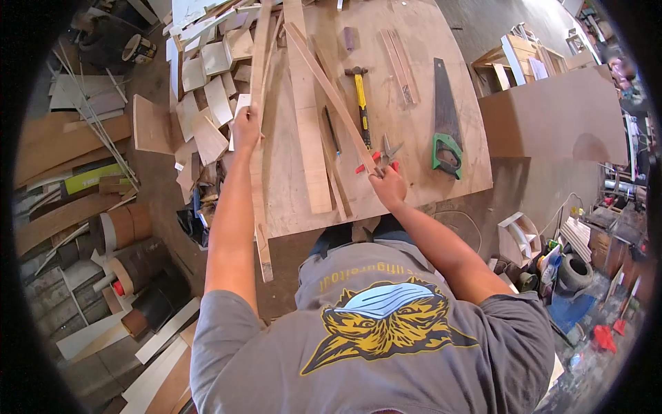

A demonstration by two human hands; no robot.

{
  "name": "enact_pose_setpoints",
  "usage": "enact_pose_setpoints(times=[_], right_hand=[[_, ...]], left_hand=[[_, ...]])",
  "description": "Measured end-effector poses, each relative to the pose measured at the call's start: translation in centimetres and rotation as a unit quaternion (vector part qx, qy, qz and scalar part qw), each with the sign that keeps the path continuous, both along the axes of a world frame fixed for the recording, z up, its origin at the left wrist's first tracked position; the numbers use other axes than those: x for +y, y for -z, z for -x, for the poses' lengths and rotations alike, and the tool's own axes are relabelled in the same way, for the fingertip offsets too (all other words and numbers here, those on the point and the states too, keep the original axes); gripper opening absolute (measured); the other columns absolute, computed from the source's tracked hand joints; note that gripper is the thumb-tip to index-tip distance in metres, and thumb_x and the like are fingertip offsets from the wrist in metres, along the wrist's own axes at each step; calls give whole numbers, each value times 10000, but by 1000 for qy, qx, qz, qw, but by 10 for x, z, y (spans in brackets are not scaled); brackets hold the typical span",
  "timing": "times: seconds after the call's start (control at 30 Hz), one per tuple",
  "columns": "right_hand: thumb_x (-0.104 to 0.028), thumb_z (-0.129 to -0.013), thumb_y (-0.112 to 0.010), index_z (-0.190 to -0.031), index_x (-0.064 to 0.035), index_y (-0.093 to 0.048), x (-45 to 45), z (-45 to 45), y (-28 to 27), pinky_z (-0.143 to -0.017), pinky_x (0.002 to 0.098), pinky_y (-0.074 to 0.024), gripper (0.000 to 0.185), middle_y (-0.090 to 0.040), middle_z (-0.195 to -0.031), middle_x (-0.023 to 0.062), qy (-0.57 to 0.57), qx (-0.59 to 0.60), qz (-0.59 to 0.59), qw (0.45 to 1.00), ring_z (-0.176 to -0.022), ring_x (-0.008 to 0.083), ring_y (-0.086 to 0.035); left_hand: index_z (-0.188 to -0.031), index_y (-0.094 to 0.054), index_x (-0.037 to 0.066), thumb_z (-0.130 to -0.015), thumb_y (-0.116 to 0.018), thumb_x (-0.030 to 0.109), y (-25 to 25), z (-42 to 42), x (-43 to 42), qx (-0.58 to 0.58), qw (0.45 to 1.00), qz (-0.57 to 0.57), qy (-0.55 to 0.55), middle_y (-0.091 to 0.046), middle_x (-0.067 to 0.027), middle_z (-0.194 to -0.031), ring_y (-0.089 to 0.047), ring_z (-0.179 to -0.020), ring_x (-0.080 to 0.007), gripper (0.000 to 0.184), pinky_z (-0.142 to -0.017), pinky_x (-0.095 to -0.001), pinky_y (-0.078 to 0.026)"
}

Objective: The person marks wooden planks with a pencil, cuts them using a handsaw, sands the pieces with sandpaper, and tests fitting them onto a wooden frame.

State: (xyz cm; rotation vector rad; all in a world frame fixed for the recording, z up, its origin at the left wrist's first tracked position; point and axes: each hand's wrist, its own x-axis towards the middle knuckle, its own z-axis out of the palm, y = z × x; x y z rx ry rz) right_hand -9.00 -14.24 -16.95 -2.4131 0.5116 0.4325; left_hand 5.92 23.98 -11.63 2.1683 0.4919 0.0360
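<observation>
My left hand (247, 130) is closed around a long narrow wood strip (258, 176) that runs along the left side of the plywood table (407, 196) and past its front edge. My right hand (388, 186) grips the near end of a thinner wood strip (331, 90), which slants away to the upper left. Close to my right hand lie red-handled pliers (389, 153) and a yellow and black hammer (361, 103). Between the two held strips lies a wide plank (310, 152), with a black slender tool (332, 130) to its right.
A green-handled saw (447, 131) lies at the table's right, beside two short strips (400, 65). A purple block (349, 38) is farther back. Wood offcuts (216, 83) are heaped on the left. A large brown board (552, 114) stands beyond the right edge.
</observation>
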Motion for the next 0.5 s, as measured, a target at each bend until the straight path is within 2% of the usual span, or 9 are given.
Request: enact_pose_setpoints(times=[0.07, 0.1, 0.2, 0.27, 0.33, 0.37, 0.43, 0.5], right_hand=[[-409, -781, -741, -1096, -91, -688, 9, -6, -6, -820, 471, -544, 450, -741, -961, 151, -6, -6, -7, 1000, -937, 332, -715], [-409, -794, -736, -1122, -92, -672, 14, -11, -2, -820, 472, -545, 461, -741, -965, 150, -16, -14, 0, 1000, -943, 330, -715], [-403, -837, -717, -1171, -90, -631, 26, -14, 3, -820, 475, -546, 465, -737, -973, 152, -38, 1, 41, 998, -958, 329, -714], [-391, -873, -698, -1163, -86, -612, 36, -21, -18, -818, 476, -544, 429, -732, -969, 160, -48, 56, 88, 993, -964, 334, -712], [-378, -897, -681, -1098, -86, -613, 34, -22, -4, -815, 494, -539, 362, -725, -966, 182, -66, 41, 80, 994, -974, 358, -705], [-372, -909, -673, -1066, -86, -613, 32, -20, 5, -814, 503, -536, 332, -722, -965, 193, -76, 34, 76, 994, -979, 369, -702], [-378, -926, -660, -1068, -74, -613, 22, -12, 26, -749, 482, -535, 339, -710, -917, 152, -93, -12, -1, 996, -880, 326, -706], [-350, -955, -629, -1064, -65, -612, 9, -4, 36, -672, 439, -521, 305, -676, -848, 103, -90, -44, -122, 987, -765, 265, -674]], left_hand=[[-1093, -647, 20, -1022, -500, 494, 45, 2, 7, -20, 995, -96, 29, -696, -180, -885, -691, -741, -332, 502, -655, -437, -556], [-1116, -655, 31, -1017, -507, 491, 45, -4, 7, -35, 988, -145, 43, -717, -199, -938, -707, -820, -367, 494, -723, -462, -560], [-1154, -666, 64, -1009, -517, 482, 46, -6, 1, 30, 990, -138, 6, -715, -222, -1062, -675, -1010, -411, 467, -875, -496, -513], [-1165, -662, 75, -1005, -524, 465, 56, -13, 6, 44, 987, -153, -8, -717, -222, -1062, -676, -1010, -418, 444, -865, -504, -519], [-1164, -658, 69, -1000, -542, 451, 57, -14, 9, 60, 984, -163, -28, -718, -219, -1043, -678, -975, -418, 432, -857, -508, -520], [-1157, -658, 64, -996, -556, 433, 62, -12, 8, -19, 971, -235, -41, -716, -217, -1030, -673, -956, -420, 415, -851, -514, -518], [-1143, -657, 55, -989, -583, 397, 68, -8, 3, -175, 910, -370, -68, -710, -213, -1005, -663, -917, -424, 382, -840, -525, -515], [-1130, -656, 37, -981, -609, 367, 60, -5, -15, -173, 943, -282, -38, -705, -186, -972, -661, -876, -373, 365, -826, -489, -521]])
